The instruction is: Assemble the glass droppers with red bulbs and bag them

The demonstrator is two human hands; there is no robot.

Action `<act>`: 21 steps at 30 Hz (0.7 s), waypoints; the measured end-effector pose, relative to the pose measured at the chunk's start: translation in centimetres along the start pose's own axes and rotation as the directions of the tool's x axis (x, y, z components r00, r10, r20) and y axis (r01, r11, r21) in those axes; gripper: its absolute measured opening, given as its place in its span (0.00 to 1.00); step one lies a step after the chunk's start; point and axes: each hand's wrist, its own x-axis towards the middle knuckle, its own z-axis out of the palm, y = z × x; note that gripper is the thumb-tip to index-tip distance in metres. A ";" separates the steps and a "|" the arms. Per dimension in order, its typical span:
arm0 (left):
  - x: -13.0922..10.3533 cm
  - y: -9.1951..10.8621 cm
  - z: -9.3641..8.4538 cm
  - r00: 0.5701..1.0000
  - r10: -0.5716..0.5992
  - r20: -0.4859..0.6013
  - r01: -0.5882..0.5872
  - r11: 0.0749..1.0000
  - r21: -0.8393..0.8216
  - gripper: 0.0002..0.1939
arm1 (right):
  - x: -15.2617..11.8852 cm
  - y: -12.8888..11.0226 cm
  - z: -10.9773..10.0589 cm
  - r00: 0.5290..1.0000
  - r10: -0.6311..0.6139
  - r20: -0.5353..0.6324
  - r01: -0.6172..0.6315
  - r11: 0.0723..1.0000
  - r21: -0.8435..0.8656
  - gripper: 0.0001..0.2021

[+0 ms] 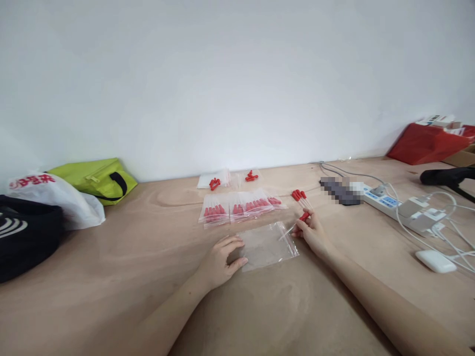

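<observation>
An unfilled clear zip bag [261, 247] lies flat on the table. My left hand [222, 259] rests at its left edge, thumb and fingers apart on the plastic. Pinched in my right hand [311, 232] is a dropper [305, 216] with a red rubber bulb. Its thin clear tube points left, over the bag's zip end; whether the tip is inside I cannot tell. Several more droppers [299, 194] lie just beyond my right hand, red bulbs away from me. Behind the bag, a row of zip bags [245, 205] holds red-bulbed droppers.
Loose red bulbs [214, 184] lie on bags near the wall, with more red bulbs [251, 176] beside them. At right are a blurred dark phone-like object [339, 190], a power strip [386, 200], cables and a white case [436, 261]. A green bag [96, 180] stands left.
</observation>
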 end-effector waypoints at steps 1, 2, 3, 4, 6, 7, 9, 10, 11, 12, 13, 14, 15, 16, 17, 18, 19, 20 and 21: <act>0.0 0.0 0.0 1.000 -0.006 -0.004 0.006 1.000 0.004 0.14 | -0.3 -0.1 0.1 1.000 0.008 0.016 -0.009 1.000 0.029 0.27; 0.0 0.0 0.1 1.000 -0.011 -0.006 0.011 1.000 0.007 0.14 | -0.6 -0.1 0.1 0.999 0.011 0.041 -0.013 0.998 0.060 0.26; 0.0 0.1 0.1 1.000 -0.015 -0.007 0.015 1.000 0.010 0.15 | -0.8 -0.2 0.1 0.997 0.011 0.077 -0.018 0.996 0.088 0.24; 0.0 0.1 0.1 1.000 -0.018 -0.006 0.018 1.000 0.013 0.15 | -1.0 -0.3 0.0 0.993 0.011 0.115 -0.024 0.994 0.107 0.22; 0.0 0.2 0.1 1.000 -0.021 -0.003 0.021 1.000 0.019 0.15 | -1.1 -0.5 -0.4 0.983 0.020 0.181 -0.038 0.995 0.092 0.21; 0.0 0.2 0.0 1.000 -0.021 -0.002 0.021 1.000 0.021 0.15 | -1.1 -0.6 -0.7 0.977 0.024 0.211 -0.036 0.998 0.050 0.21; 0.0 0.3 0.0 1.000 -0.023 -0.001 0.023 1.000 0.021 0.16 | -1.1 -0.9 -1.3 0.958 0.003 0.288 0.011 0.999 -0.047 0.21; 0.0 0.3 0.0 1.000 -0.022 0.001 0.022 1.000 0.020 0.16 | -1.0 -1.0 -1.5 0.944 -0.020 0.330 0.052 0.995 -0.087 0.22; 0.0 0.3 -0.1 1.000 -0.021 0.003 0.021 1.000 0.018 0.16 | -1.0 -1.0 -1.6 0.929 -0.043 0.368 0.094 0.988 -0.122 0.21; 0.0 0.2 0.0 1.000 -0.019 0.005 0.019 1.000 0.018 0.16 | -0.9 -1.0 -1.7 0.915 -0.062 0.398 0.132 0.980 -0.152 0.20; 0.0 0.2 0.0 1.000 -0.019 0.006 0.019 1.000 0.019 0.16 | -0.9 -1.0 -1.7 0.905 -0.076 0.418 0.165 0.970 -0.179 0.19; 0.0 0.2 0.0 1.000 -0.018 0.009 0.018 1.000 0.022 0.16 | -0.8 -1.0 -1.6 0.898 -0.092 0.431 0.198 0.958 -0.208 0.18; 0.0 0.1 0.0 1.000 -0.016 0.010 0.016 1.000 0.025 0.17 | -0.8 -1.0 -1.5 0.890 -0.116 0.441 0.238 0.943 -0.234 0.16; 0.0 0.1 0.1 1.000 -0.016 0.012 0.015 1.000 0.027 0.17 | -0.7 -0.9 -1.3 0.880 -0.151 0.450 0.287 0.925 -0.249 0.15; 0.0 0.0 0.1 1.000 -0.015 0.014 0.015 0.999 0.028 0.17 | -0.6 -0.9 -1.1 0.868 -0.194 0.457 0.337 0.906 -0.256 0.14; 0.0 0.0 0.1 1.000 -0.014 0.017 0.014 0.999 0.029 0.17 | -0.5 -0.8 -1.0 0.856 -0.234 0.460 0.381 0.887 -0.259 0.13; 0.0 0.0 0.1 1.000 -0.011 0.019 0.011 0.999 0.030 0.17 | -0.4 -0.7 -0.8 0.848 -0.262 0.461 0.413 0.871 -0.265 0.12; 0.0 0.0 0.1 1.000 -0.009 0.020 0.008 0.999 0.034 0.16 | -0.4 -0.6 -0.7 0.844 -0.274 0.460 0.429 0.860 -0.275 0.11; 0.0 0.0 0.1 1.000 -0.004 0.020 0.003 0.999 0.039 0.16 | -0.3 -0.5 -0.6 0.846 -0.275 0.457 0.434 0.853 -0.290 0.11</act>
